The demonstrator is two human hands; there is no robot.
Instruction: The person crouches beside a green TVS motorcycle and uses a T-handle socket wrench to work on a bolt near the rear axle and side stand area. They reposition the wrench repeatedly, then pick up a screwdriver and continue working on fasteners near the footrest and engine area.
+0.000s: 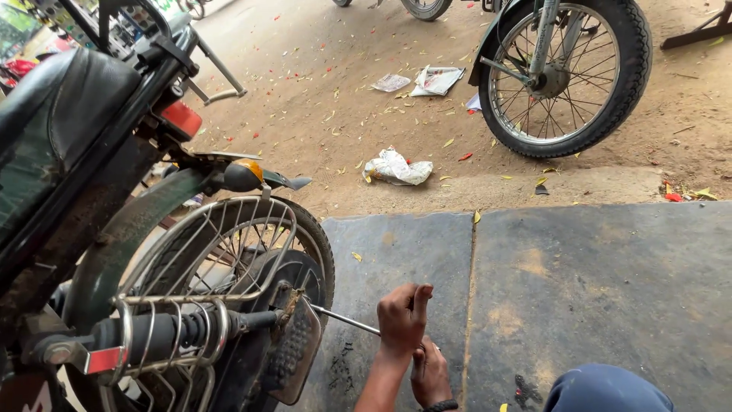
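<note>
Two hands low in front, close together, beside a blue knee (602,389). Left hand (402,317) fisted around the near end of a thin metal rod (347,320). Right hand (431,374) just below and touching it, fingers curled, impossible to tell whether gripping anything. Rod running up and to the left, with its far end tucked in by the footrest (293,347) at the hub of the rear wheel (313,244). Seemingly partway through work at the axle, with the rod seated and gripped. Next move probably calling for a firm hold and a steady line, clear of the wire guard (198,305). Beyond, a grey slab (595,275), then dirt strewn with leaves, crumpled paper (396,168), and farthest off another wheel (564,76).
</note>
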